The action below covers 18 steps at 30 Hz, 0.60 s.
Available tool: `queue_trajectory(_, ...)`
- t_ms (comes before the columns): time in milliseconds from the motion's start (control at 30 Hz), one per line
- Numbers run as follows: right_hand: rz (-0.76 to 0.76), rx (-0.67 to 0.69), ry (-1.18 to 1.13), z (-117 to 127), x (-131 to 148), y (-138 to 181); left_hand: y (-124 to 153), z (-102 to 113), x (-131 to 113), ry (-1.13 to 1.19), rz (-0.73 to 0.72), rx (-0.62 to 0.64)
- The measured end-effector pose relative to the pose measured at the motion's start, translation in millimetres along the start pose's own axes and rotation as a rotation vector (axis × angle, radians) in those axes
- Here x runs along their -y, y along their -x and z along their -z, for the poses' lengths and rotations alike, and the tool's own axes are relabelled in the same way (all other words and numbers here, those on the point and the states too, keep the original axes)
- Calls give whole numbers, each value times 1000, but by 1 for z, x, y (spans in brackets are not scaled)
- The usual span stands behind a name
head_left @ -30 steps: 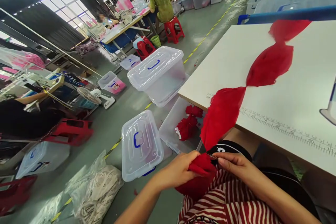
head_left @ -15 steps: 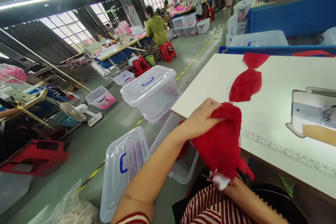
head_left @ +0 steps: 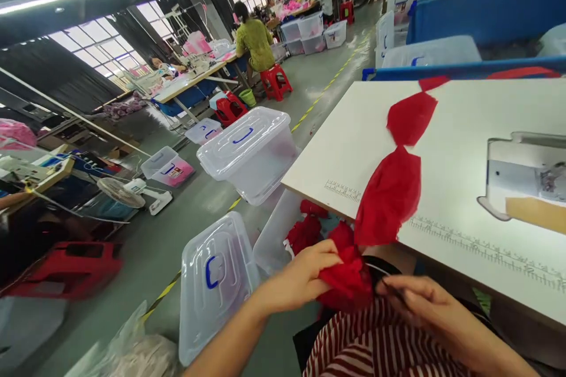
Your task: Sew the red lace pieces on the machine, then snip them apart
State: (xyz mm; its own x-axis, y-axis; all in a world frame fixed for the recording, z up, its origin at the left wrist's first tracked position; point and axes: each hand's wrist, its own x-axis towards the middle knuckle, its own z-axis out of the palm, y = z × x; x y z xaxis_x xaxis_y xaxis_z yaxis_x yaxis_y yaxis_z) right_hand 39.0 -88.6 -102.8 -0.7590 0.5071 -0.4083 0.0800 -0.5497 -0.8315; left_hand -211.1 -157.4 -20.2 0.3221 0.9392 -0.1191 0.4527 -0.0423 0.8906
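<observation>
A chain of red fabric pieces (head_left: 389,194) runs from the white table (head_left: 446,129) down over its edge into my lap. My left hand (head_left: 305,277) is closed on the lowest red piece (head_left: 347,283) in front of my striped shirt. My right hand (head_left: 424,306) sits just right of that piece, fingers curled around a thin dark tool that I cannot make out clearly. Both hands are below the table's front edge.
An open clear bin (head_left: 283,235) with red pieces stands on the floor beside my knee, its lid (head_left: 216,277) lying next to it. A closed clear bin (head_left: 250,150) is behind. A sewing machine (head_left: 526,177) rests on the table at right. Other people work at distant tables.
My left hand has dropped from the table edge to my lap with the red fabric end. The chain now hangs lower over the edge, and my right hand has come up beside it.
</observation>
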Motion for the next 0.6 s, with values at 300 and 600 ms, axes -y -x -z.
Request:
queue_trajectory(300, -138, 80, 66, -36, -12, -30, 57, -29, 14, 91, 230, -69)
queue_trajectory(600, -80, -99, 96, -29, -35, -37, 45, -23, -6, 38, 217, 73)
